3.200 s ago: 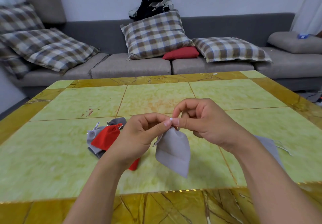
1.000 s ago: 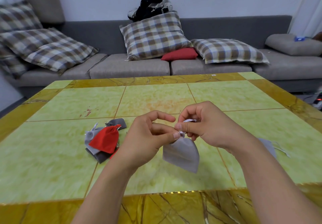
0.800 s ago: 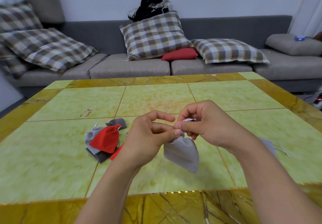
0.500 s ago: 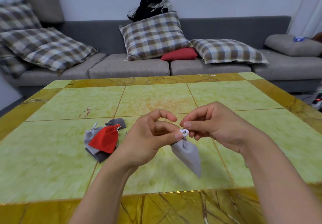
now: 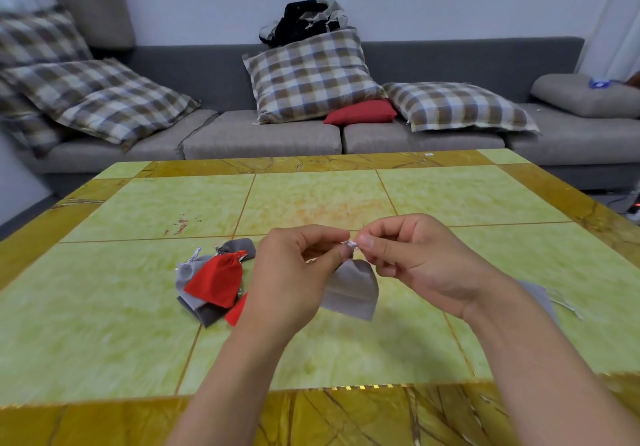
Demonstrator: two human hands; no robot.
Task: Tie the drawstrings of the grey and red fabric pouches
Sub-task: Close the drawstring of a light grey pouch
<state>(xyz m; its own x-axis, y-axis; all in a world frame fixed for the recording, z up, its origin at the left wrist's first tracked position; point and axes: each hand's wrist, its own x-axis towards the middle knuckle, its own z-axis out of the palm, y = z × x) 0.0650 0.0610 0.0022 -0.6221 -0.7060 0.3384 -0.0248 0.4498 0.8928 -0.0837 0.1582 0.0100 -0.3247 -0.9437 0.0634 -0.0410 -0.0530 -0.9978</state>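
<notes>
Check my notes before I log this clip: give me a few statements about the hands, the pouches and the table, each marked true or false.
1. Both hands, left hand and right hand, pinch the drawstring at the neck of the small light grey fabric pouch. True.
2. The light grey pouch lies flat on the green and yellow marble-patterned table. False: it hangs from the fingers above the table.
3. A red fabric pouch lies on top of a pile of grey pouches to the left of the hands. True.
4. The red pouch is held in the left hand. False: it lies on the pile, apart from that hand.
5. The table stands in front of a grey sofa with checked cushions. True.
</notes>
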